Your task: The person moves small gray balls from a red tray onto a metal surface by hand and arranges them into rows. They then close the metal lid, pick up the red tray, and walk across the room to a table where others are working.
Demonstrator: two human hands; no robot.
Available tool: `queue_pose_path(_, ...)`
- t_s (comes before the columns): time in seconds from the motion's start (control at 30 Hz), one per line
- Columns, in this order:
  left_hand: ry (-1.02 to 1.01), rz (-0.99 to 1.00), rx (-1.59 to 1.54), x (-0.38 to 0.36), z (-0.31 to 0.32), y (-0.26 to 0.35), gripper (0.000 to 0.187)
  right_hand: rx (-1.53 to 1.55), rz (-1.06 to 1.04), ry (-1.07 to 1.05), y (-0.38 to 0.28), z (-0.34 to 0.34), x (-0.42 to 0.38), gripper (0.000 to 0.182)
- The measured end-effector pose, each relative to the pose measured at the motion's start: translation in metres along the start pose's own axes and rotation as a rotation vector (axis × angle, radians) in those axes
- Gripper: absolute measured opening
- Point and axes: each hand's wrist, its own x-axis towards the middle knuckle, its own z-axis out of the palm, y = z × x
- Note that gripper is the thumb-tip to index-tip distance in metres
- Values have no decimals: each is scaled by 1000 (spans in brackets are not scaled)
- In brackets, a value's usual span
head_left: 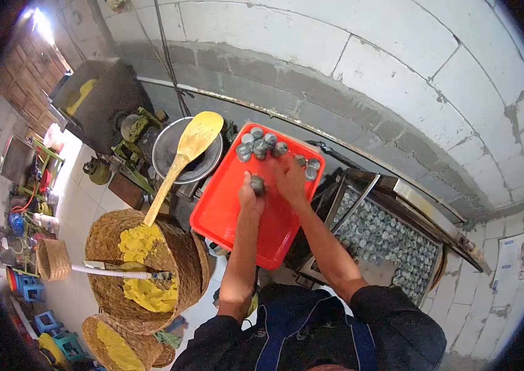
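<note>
A red plastic tray lies in front of me. My left hand is over its middle, with the fingers closed around a small dark-grey round piece, perhaps a little metal cup. Just to the right, my right hand reaches over the tray, smeared by motion. Its fingers are too blurred to show whether they hold anything. Several grey round cups are grouped at the tray's far end. A few more cups lie at its far right corner.
At right, a metal baking tray carries many small round grey pieces. To the left, a woven basket holds yellow paste and a brush. A yellow wooden paddle leans across a metal bowl. A block wall stands behind.
</note>
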Motion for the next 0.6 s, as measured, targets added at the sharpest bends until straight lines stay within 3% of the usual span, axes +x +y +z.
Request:
queue_pose_path(0.03,60,-1,-47,-5,3,5,53,-118,0,216,14,6,20,44)
queue_pose_path(0.07,118,-2,-94,-8,8,10,52,-117,-6,215,40,16,43,44)
queue_pose_path(0.13,120,45,-188,-18,17,15,50,-563,-186,-1,90,36,80,42)
queue_pose_path(0.17,122,91,-280,-21,19,16,48,-562,-184,-3,91,37,89,42)
queue_pose_path(0.23,98,134,-237,-22,21,19,49,-119,114,-196,84,36,99,42)
queue_pose_path(0.3,73,173,-197,-23,24,19,50,-87,133,-119,71,36,84,43)
queue_pose_path(0.37,163,206,57,-30,28,16,58,-62,158,-36,51,28,63,44)
queue_pose_path(0.43,280,193,103,-40,40,18,62,-452,-168,-220,40,23,47,55)
queue_pose_path(0.47,397,190,149,-44,48,19,65,-456,-162,-215,41,25,40,55)
queue_pose_path(0.53,469,218,50,-44,54,16,64,-127,-117,-126,46,32,27,58)
queue_pose_path(0.6,544,250,-52,-44,60,16,64,-87,-120,-162,14,15,2,48)
